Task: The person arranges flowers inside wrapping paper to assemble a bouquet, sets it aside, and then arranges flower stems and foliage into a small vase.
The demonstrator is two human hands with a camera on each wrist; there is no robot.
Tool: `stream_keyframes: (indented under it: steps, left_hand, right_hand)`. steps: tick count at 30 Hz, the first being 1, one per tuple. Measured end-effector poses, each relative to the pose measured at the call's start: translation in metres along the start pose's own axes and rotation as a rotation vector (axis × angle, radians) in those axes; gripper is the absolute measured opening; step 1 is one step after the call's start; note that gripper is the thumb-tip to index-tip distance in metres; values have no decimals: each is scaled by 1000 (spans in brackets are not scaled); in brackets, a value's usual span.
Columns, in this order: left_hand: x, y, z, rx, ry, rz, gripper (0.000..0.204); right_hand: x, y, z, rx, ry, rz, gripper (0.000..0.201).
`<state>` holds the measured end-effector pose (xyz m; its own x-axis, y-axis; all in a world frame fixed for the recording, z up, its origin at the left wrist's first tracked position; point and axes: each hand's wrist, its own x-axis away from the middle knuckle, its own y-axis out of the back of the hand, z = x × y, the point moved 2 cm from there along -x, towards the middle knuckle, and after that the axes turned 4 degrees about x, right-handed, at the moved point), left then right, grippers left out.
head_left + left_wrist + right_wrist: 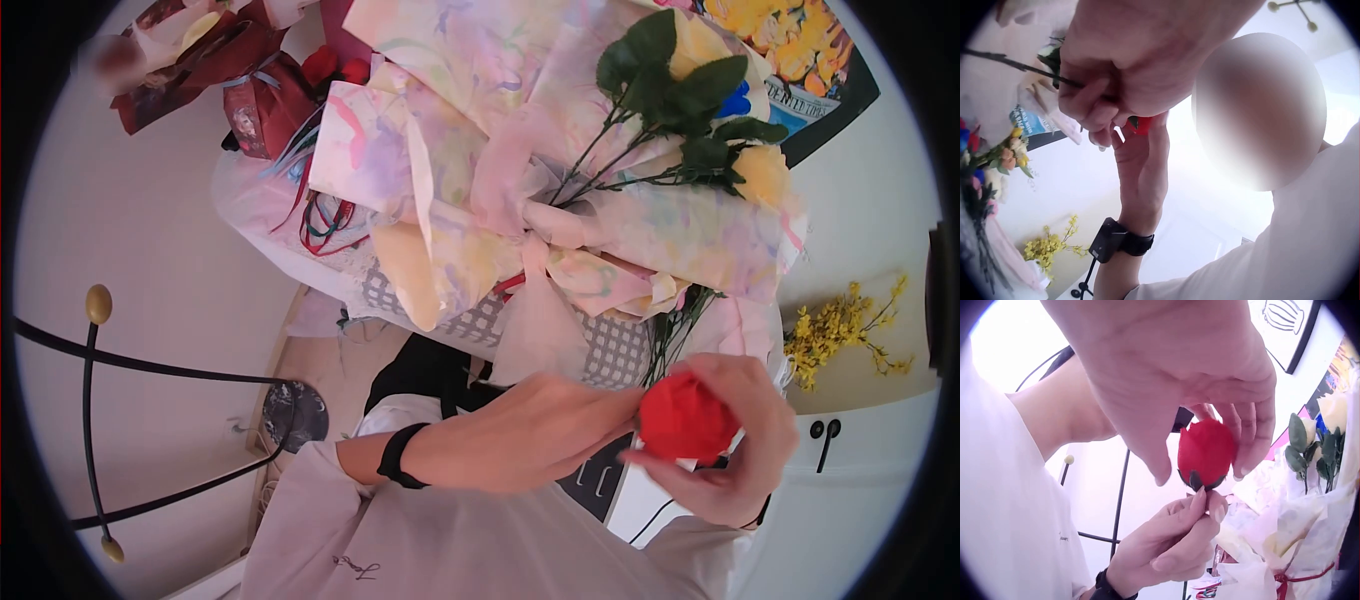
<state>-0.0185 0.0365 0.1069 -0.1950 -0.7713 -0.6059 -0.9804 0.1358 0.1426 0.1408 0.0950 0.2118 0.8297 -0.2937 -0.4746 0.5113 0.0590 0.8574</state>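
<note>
A red artificial rose (688, 420) is held in front of the chest. In the right wrist view, the thumb and fingertips of my left hand (1175, 540) pinch its stem right under the green sepals of the bloom (1207, 450). The dark stem (1016, 65) runs out past the left fist in the left wrist view. My right hand (765, 430) cups loosely around the petals from above, thumb on one side and fingers on the other. Gaps show between these fingertips and the bloom in the right wrist view.
A bouquet in pastel marbled wrapping paper (690, 225) with cream roses (760, 175) covers the table. Red wrapped flowers (260, 115) and ribbons (325, 225) lie at the far left. Yellow blossoms (845, 330) stand at right; a black metal rack (90, 400) stands at left.
</note>
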Motion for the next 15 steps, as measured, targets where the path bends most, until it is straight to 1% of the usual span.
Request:
stream_keyframes:
  steps: [2, 3, 5, 6, 7, 8, 9, 10, 11, 12, 13, 14, 15]
  left_hand:
    - [-8, 6, -5, -111, -8, -15, 30]
    - [-14, 7, -4, -111, -11, -20, 30]
    - [-26, 17, -3, -167, -95, -278, 34]
    - [-31, 24, 0, -169, -98, -280, 34]
    - [-34, 34, 2, -294, -163, -392, 32]
    - [-36, 40, 2, -417, -228, -502, 30]
    - [-37, 43, 2, -417, -231, -500, 30]
    - [-37, 45, 3, -380, -193, -510, 27]
    - [-37, 48, 4, -342, -154, -520, 25]
    - [-38, 50, 2, -341, -155, -523, 25]
    - [-41, 53, -1, -273, -78, -484, 23]
    - [-43, 55, -1, -204, -1, -443, 22]
    - [-44, 57, 1, -202, 0, -444, 22]
  right_hand:
    - [-11, 11, 1, 8, 4, 19, 68]
    - [-17, 18, 0, 12, -1, 35, 68]
    - [-28, 42, -8, 120, -15, -6, 66]
    - [-35, 45, -13, 113, -37, -180, 64]
    - [-41, 48, -18, 104, -58, -354, 63]
    - [-41, 61, -29, 154, -113, -341, 64]
    - [-44, 76, -38, 205, -167, -328, 65]
    - [-81, 76, -43, -153, 158, -351, 55]
    - [-90, 81, -51, -153, 158, -350, 55]
    - [-93, 87, -61, -147, 165, -304, 57]
    - [-96, 94, -70, -139, 174, -256, 60]
    - [-101, 100, -76, -94, 199, -234, 58]
    - [-103, 101, -70, -93, 199, -231, 58]
